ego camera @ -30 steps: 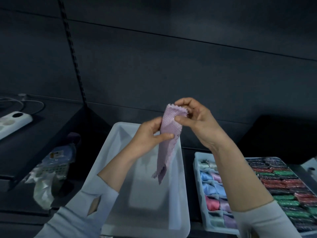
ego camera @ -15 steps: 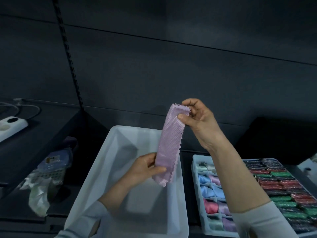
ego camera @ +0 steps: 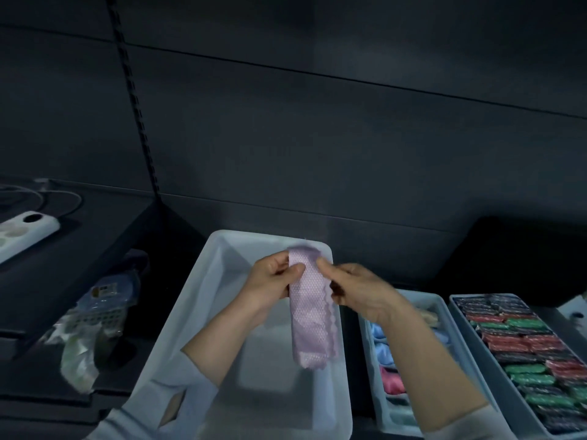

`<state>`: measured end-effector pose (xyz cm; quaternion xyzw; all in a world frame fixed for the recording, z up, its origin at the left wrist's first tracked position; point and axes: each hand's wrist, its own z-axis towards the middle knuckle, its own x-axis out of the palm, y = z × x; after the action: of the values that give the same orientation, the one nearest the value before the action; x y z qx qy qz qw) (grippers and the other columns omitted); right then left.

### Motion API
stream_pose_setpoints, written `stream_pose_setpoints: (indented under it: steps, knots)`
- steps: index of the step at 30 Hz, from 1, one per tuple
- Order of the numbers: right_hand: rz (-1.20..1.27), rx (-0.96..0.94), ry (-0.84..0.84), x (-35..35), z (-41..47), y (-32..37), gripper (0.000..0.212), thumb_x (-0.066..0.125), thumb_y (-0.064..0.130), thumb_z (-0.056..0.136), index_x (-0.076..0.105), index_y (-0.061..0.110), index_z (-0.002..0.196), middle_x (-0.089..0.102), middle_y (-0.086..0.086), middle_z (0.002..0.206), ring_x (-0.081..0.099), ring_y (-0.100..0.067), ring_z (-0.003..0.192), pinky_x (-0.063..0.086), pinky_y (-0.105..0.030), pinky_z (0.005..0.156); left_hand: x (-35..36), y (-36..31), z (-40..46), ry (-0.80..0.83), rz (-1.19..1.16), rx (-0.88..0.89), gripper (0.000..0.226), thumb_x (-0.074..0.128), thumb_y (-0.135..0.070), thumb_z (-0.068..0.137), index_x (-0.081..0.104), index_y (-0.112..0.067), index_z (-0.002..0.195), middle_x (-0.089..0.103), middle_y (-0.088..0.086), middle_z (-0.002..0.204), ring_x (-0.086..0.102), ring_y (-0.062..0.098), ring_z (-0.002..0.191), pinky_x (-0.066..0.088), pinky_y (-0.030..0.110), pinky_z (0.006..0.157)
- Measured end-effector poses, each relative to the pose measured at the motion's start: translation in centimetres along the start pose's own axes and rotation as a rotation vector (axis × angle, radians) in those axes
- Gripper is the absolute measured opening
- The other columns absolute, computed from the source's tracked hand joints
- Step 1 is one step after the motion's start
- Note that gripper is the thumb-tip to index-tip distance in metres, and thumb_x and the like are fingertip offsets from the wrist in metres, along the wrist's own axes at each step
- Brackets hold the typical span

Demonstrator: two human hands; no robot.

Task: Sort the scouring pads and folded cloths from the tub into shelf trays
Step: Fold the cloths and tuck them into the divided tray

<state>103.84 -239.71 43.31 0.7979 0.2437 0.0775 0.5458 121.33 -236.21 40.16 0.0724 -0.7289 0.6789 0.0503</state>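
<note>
A lilac mesh cloth (ego camera: 309,315) with a zigzag edge hangs folded into a long strip over the white tub (ego camera: 178,338). My left hand (ego camera: 271,282) pinches its top left edge. My right hand (ego camera: 359,290) pinches the top right edge. Both hands are level, just above the tub's far end. The tub looks empty inside. To the right stands a pale tray (ego camera: 443,304) holding folded cloths in blue, pink and lilac. Farther right a grey tray (ego camera: 457,315) is packed with rows of scouring pads (ego camera: 536,354) in red, green and dark wrappers.
A dark shelf back wall fills the upper view. On the left shelf lies a white power strip (ego camera: 25,231) with cables. Below it sits a bagged blue item (ego camera: 104,300) with crumpled plastic (ego camera: 76,357). A dark box (ego camera: 521,258) stands behind the trays.
Both hands have come together at the cloth's top. My left hand rose from the cloth's lower end, my right hand dropped, and the strip now hangs doubled and shorter, lower over the tub.
</note>
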Motion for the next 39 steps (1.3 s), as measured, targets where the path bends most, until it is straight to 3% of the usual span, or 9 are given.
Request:
stream_pose_setpoints:
  steps: [3,7,11,14,17,19,26,33,39]
  knots:
    - [0.079,-0.113,0.028,0.3,0.3,-1.0,0.017,0.072,0.022,0.088,0.072,0.011,0.100,0.067,0.003,0.082,0.057,-0.008,0.073,0.048,-0.019,0.066,-0.4,-0.3,-0.2,0.030,0.074,0.006,0.023,0.061,-0.004,0.093,0.068,-0.010,0.114,0.074,0.009,0.106,0.070,0.020,0.093,0.058,0.027,0.076]
    - [0.157,-0.325,-0.088,0.2,0.5,-0.7,0.018,0.068,0.005,0.088,0.075,0.011,0.104,0.071,-0.007,0.088,0.061,-0.013,0.076,0.047,-0.025,0.069,-0.5,-1.6,0.2,0.016,0.157,0.198,0.030,0.067,0.008,0.084,0.071,-0.017,0.101,0.069,0.003,0.097,0.066,0.012,0.082,0.055,0.023,0.072]
    - [0.033,-0.554,-0.193,-0.3,-0.6,1.1,0.051,0.054,-0.018,0.086,0.077,0.022,0.066,0.070,0.008,0.069,0.060,-0.001,0.068,0.048,-0.019,0.068,-0.6,-3.6,0.5,-0.046,0.205,0.456,0.058,0.059,0.024,0.076,0.071,-0.030,0.059,0.059,-0.008,0.086,0.059,0.000,0.076,0.045,0.014,0.069]
    - [-0.055,-0.717,-0.160,-0.6,-1.1,2.4,0.056,0.045,-0.027,0.080,0.073,0.017,0.061,0.066,0.001,0.082,0.061,-0.005,0.082,0.045,-0.016,0.079,-0.2,-4.6,0.1,-0.028,0.127,0.469,0.051,0.059,0.013,0.086,0.077,-0.033,0.074,0.064,-0.017,0.091,0.062,0.001,0.084,0.049,0.016,0.073]
    - [-0.073,-0.755,-0.226,-0.7,-0.8,2.7,0.053,0.042,-0.027,0.077,0.073,0.015,0.065,0.064,-0.007,0.090,0.060,-0.010,0.086,0.044,-0.020,0.082,0.3,-4.7,-0.4,0.086,-0.005,0.260,0.025,0.050,-0.019,0.100,0.069,-0.030,0.111,0.071,-0.007,0.107,0.068,0.011,0.098,0.054,0.023,0.082]
    - [-0.060,-0.754,-0.280,-0.6,-0.6,2.7,0.059,0.040,-0.025,0.077,0.075,0.021,0.066,0.063,-0.004,0.091,0.059,-0.009,0.087,0.044,-0.021,0.081,0.5,-4.2,-0.6,0.147,0.034,0.155,0.024,0.049,-0.029,0.099,0.067,-0.022,0.113,0.073,-0.002,0.104,0.069,0.013,0.097,0.055,0.024,0.083]
    - [-0.029,-0.774,-0.242,-0.7,-0.4,1.3,0.048,0.050,-0.017,0.090,0.076,0.021,0.102,0.059,-0.013,0.104,0.059,-0.012,0.092,0.046,-0.023,0.079,1.0,-2.3,-1.0,0.167,0.087,0.012,0.022,0.057,-0.019,0.098,0.064,-0.018,0.119,0.073,0.004,0.112,0.069,0.016,0.100,0.057,0.029,0.086]
    - [-0.014,-0.771,-0.246,-1.0,-0.6,0.8,0.052,0.057,-0.018,0.086,0.076,0.026,0.104,0.063,-0.002,0.103,0.063,-0.013,0.096,0.051,-0.029,0.088,1.4,-1.8,-0.8,0.157,0.048,-0.013,0.024,0.058,-0.009,0.096,0.066,-0.015,0.117,0.072,0.007,0.113,0.069,0.018,0.100,0.056,0.033,0.089]
    - [0.130,-0.386,-0.086,-0.8,-1.2,0.1,0.026,0.050,0.029,0.100,0.069,0.017,0.114,0.073,-0.004,0.105,0.068,-0.017,0.095,0.055,-0.029,0.082,0.8,-3.1,0.4,0.014,-0.019,0.087,0.025,0.052,-0.002,0.097,0.065,-0.010,0.117,0.072,0.007,0.112,0.068,0.020,0.101,0.056,0.032,0.087]
